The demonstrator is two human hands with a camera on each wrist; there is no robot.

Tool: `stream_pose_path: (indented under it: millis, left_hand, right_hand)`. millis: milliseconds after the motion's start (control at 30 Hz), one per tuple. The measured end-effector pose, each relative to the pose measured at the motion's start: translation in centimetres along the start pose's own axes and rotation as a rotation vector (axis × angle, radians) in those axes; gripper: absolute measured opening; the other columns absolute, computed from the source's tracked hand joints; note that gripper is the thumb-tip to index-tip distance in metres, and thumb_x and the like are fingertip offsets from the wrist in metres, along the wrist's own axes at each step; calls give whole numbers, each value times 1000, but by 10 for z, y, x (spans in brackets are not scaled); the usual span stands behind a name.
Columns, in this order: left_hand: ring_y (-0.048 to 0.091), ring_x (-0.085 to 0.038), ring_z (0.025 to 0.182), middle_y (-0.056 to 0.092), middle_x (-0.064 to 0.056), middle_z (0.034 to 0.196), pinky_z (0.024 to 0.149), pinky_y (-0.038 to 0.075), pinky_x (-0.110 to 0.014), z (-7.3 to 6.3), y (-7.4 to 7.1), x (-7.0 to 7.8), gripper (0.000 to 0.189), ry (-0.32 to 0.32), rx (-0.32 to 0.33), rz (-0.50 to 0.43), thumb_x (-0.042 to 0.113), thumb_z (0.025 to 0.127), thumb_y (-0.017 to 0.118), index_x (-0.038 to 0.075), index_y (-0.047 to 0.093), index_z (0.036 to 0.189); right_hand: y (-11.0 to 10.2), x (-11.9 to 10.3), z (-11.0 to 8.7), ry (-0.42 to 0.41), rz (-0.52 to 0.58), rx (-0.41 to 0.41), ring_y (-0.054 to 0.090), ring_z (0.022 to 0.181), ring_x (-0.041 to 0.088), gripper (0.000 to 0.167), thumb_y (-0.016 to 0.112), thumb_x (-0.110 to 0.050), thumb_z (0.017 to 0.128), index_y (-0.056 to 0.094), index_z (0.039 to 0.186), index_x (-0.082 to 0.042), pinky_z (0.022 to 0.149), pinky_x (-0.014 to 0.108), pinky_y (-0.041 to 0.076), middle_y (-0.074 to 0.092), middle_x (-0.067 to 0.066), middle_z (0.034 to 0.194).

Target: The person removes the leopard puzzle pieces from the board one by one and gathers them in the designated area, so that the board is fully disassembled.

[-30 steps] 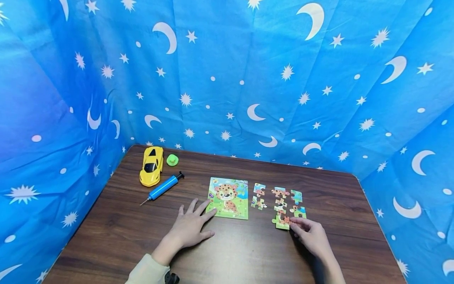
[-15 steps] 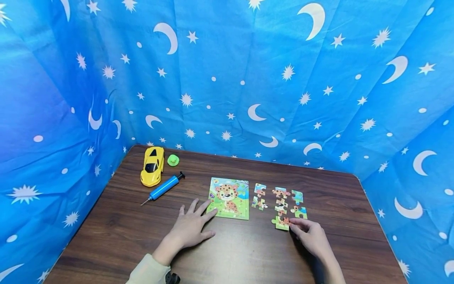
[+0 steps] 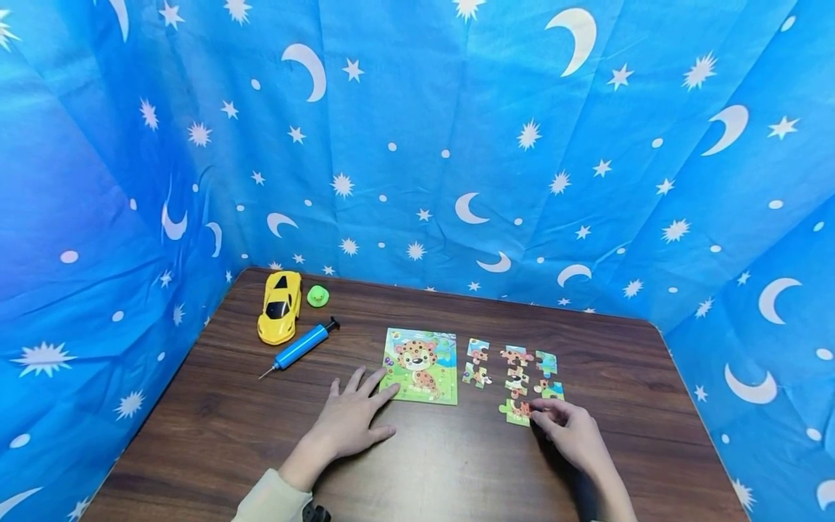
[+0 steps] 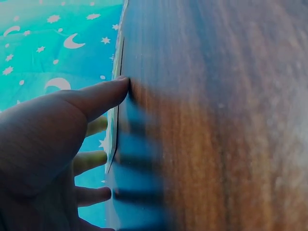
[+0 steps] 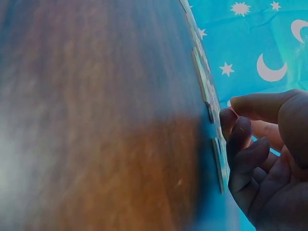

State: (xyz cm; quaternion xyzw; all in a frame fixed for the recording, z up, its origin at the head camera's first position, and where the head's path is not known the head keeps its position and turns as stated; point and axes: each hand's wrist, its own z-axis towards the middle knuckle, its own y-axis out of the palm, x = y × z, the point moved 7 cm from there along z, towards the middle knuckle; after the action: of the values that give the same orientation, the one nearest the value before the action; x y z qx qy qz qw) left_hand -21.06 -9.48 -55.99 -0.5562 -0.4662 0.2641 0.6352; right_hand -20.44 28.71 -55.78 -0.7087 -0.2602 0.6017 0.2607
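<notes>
My left hand [image 3: 352, 420] lies spread on the table, its fingertips on the lower left corner of a square leopard picture puzzle board [image 3: 440, 391]. In the left wrist view its thumb [image 4: 103, 96] points out over the wood. My right hand [image 3: 570, 431] pinches the right edge of a green and orange jigsaw piece [image 3: 515, 413] between thumb and index finger. Part of that piece is hidden by the fingertips. Other jigsaw pieces lie close by: a middle piece [image 3: 517, 380] just above it, a top piece [image 3: 515, 354], and a right-hand piece [image 3: 553, 389].
Between the board and the middle column lie two left-hand pieces [image 3: 478, 349], one above the other. A blue-green corner piece [image 3: 546, 362] is at the upper right. Far left on the brown table [image 3: 430, 471] are a yellow toy car [image 3: 277, 312], a green toy duck [image 3: 317, 296] and a blue syringe [image 3: 302, 346].
The jigsaw piece under my right fingers has shifted slightly toward me, with a small gap now showing below the middle piece. My left hand has stayed on the board's corner.
</notes>
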Motion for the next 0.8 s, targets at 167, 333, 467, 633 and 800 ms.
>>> stream_pose_path:
  millis: [167,333,467,633,800]
  left_hand:
    - [27,-49,150,30,-8,168,102,28,-83,9,-6,-8,77,-9,50,5,61,93,70,27,47,158]
    - [24,-49,151,31,-9,168,103,25,-84,24,-15,-20,85,-42,79,12,66,90,70,27,45,160]
    - [21,-48,152,29,-8,169,105,22,-84,34,-14,-30,92,-83,54,28,75,86,67,28,42,161]
    - [18,-48,154,27,-8,170,107,17,-84,40,-8,-39,95,-127,1,21,79,85,64,28,41,162]
    - [16,-47,154,27,-8,170,107,17,-83,42,-6,-40,93,-135,-15,13,79,86,62,29,41,162]
  right_hand:
    - [4,-10,5,-15,12,0,59,64,15,22,73,-18,99,77,118,-9,58,28,46,64,0,73]
    - [16,-27,12,-55,28,-2,59,64,14,19,73,-14,98,77,115,-8,58,28,48,67,0,77]
    - [33,-45,17,-108,57,-22,58,62,13,18,74,-10,97,77,114,-6,57,28,48,65,-1,76]
    - [61,-70,22,-140,101,-82,59,60,15,17,74,-10,96,77,112,-7,54,29,49,64,-2,73]
    - [83,-98,29,-205,108,-145,62,64,15,18,73,-11,97,77,114,-7,57,29,50,67,-1,78]
